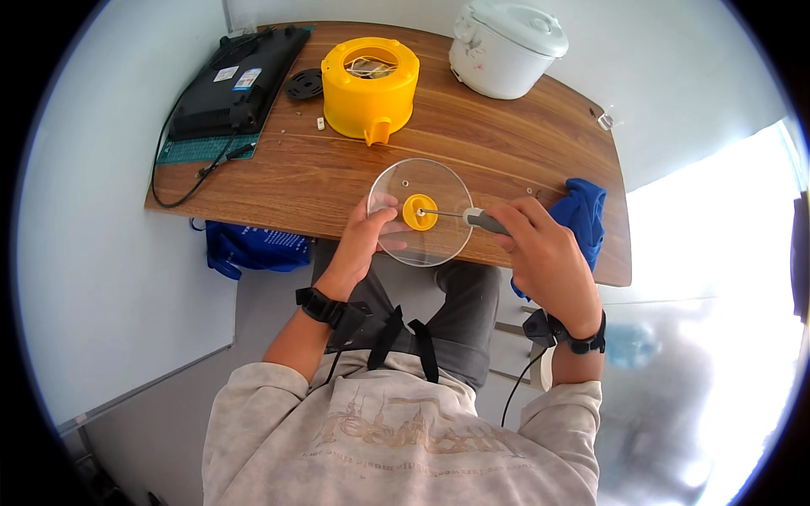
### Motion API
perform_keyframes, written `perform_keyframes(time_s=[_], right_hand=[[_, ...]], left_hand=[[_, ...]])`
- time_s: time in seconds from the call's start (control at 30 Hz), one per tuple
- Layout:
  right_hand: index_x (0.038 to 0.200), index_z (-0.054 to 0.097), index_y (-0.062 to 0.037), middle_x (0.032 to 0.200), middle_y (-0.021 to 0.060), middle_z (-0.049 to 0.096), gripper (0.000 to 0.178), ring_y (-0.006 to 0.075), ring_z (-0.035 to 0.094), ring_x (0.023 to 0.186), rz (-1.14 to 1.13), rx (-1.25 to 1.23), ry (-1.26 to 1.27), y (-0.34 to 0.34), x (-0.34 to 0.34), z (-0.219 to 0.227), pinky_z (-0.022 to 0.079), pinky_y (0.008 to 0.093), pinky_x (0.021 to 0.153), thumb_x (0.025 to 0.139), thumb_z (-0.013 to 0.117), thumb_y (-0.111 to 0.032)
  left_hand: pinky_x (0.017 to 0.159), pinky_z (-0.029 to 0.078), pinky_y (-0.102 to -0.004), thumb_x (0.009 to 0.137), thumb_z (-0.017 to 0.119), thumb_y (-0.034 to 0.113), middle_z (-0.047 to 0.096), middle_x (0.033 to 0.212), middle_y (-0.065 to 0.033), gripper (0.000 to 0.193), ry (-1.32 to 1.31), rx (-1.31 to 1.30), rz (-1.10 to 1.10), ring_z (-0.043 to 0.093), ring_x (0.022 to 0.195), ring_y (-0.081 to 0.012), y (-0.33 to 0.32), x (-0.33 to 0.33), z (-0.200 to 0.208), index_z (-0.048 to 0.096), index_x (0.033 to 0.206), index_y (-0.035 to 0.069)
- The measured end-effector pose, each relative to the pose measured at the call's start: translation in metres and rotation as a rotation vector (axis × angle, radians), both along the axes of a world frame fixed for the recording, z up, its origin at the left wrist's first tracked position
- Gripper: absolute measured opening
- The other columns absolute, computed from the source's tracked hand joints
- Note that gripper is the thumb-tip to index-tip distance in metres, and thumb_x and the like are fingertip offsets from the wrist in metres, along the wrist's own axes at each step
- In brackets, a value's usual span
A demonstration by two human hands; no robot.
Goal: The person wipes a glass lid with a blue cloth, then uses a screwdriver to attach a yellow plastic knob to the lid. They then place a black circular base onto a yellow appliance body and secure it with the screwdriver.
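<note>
My left hand (364,236) grips the left side of a round clear glass lid (443,240) with a metal rim, fingers behind the glass and thumb at its edge. A yellow knob (411,221) sits at the lid's middle. My right hand (540,244) is closed around the grey handle of a screwdriver (485,221). Its thin shaft runs left, and the tip meets the centre of the knob. Whether a screw sits under the tip is too small to tell. The lid is held above the table's near edge.
Behind the lid stands a yellow round appliance body (369,105), with wires inside, beside a black disc (305,84). A black flat appliance (240,84) lies on a green mat (198,150). A white lidded pot (506,55) stands far right; a blue cloth (580,215) hangs over the right edge.
</note>
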State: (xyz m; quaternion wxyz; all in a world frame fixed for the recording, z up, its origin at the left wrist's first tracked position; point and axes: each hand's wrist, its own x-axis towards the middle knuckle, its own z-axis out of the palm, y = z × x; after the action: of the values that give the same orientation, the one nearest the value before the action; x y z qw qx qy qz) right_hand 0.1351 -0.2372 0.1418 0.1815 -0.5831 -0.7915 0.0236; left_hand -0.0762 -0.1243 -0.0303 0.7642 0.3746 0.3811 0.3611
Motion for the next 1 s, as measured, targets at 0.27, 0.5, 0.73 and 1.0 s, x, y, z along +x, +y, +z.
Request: perform_keyframes(time_s=[0.27, 0.5, 0.73, 1.0], right_hand=[[0.101, 0.062, -0.0042, 0.077, 0.0097, 0.063, 0.027, 0.0276, 0.064, 0.061, 0.044, 0.037, -0.309, 0.025, -0.021, 0.016, 0.049, 0.0348, 0.052, 0.092, 0.069, -0.029], [0.099, 0.058, -0.0024, 0.08, 0.0115, 0.064, 0.033, 0.028, 0.064, 0.059, 0.069, 0.132, -0.225, 0.054, -0.035, 0.015, 0.048, 0.0376, 0.048, 0.093, 0.064, -0.035], [0.107, 0.054, -0.001, 0.099, 0.0146, 0.057, 0.026, 0.0324, 0.062, 0.071, 0.185, 0.052, 0.092, 0.065, -0.041, 0.012, 0.05, 0.0403, 0.059, 0.088, 0.063, -0.016], [0.102, 0.06, -0.005, 0.103, 0.0127, 0.057, 0.018, 0.0333, 0.062, 0.084, 0.3, -0.033, 0.221, 0.059, -0.025, 0.016, 0.052, 0.0419, 0.072, 0.085, 0.063, -0.01]], left_hand=[[0.076, 0.059, -0.0372, 0.1, 0.054, 0.019, 0.064, 0.123, -0.0113, 0.022, -0.009, 0.013, -0.008, 0.071, 0.105, -0.0264, -0.002, -0.001, 0.001, 0.052, 0.12, 0.009], [0.075, 0.058, -0.0358, 0.1, 0.055, 0.019, 0.064, 0.12, -0.0108, 0.024, -0.022, 0.034, -0.016, 0.07, 0.105, -0.0249, -0.002, -0.001, 0.0, 0.052, 0.121, 0.009], [0.076, 0.059, -0.0358, 0.1, 0.056, 0.019, 0.064, 0.116, -0.0098, 0.025, -0.011, 0.044, -0.002, 0.071, 0.103, -0.0238, -0.003, 0.001, 0.002, 0.052, 0.122, 0.009], [0.075, 0.059, -0.0332, 0.1, 0.054, 0.019, 0.063, 0.118, -0.0116, 0.027, -0.018, 0.027, 0.006, 0.071, 0.106, -0.0255, -0.003, 0.001, 0.001, 0.05, 0.125, 0.008]])
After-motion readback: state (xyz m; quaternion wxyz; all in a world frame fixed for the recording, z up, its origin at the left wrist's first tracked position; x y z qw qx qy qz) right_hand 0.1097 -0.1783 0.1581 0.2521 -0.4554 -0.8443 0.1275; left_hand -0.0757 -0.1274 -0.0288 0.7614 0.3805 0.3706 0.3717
